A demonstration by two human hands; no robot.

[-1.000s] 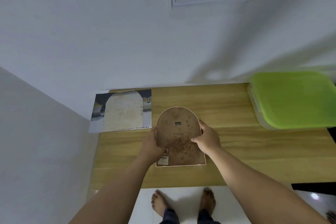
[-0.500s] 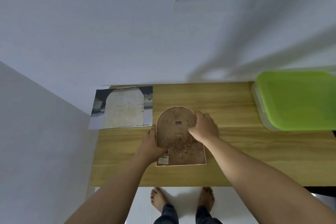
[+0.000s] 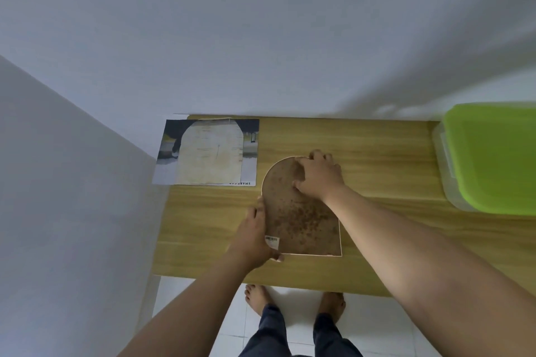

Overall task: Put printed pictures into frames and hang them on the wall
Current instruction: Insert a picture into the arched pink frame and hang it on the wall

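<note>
The arched frame (image 3: 304,217) lies face down near the middle of the bench (image 3: 377,151), brown backing board up. My left hand (image 3: 255,238) grips its lower left edge. My right hand (image 3: 319,174) has its fingers curled over the rounded top. I judge it light and stiff, but any glass makes it fragile, so I would hold it by both side edges, not the backing. The printed picture (image 3: 250,165) lies just beyond at the back left, and a green-lidded box (image 3: 493,153) sits well apart on the right.
</note>
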